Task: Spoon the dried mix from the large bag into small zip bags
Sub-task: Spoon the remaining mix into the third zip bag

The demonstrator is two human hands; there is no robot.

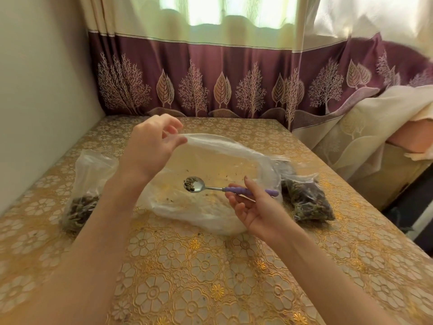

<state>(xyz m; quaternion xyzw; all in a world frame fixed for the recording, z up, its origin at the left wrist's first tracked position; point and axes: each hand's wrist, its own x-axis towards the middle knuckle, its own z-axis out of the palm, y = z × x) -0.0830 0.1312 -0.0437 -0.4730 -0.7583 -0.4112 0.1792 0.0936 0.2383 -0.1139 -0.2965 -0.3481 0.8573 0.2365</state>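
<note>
A small zip bag (pixel 84 191) with dried mix lies at the counter's (pixel 187 266) left. The large bag's (pixel 210 160) rim is pinched and lifted by the left hand (pixel 152 146). A spoon (pixel 210 186) carrying some mix is held over the nearly empty bag by the right hand (pixel 255 207), fingers loosely curled round its purple handle. Filled bags (pixel 307 200) lie at right.

Gold, plum and lilac tones

A gold floral-lace patterned tablecloth (pixel 210 277) is seen; behind it, a plum-and-cream curtain printed with pale trees and leaves (pixel 210 85); above it, a lilac-handled silver metal spoon (pixel 225 187).
</note>
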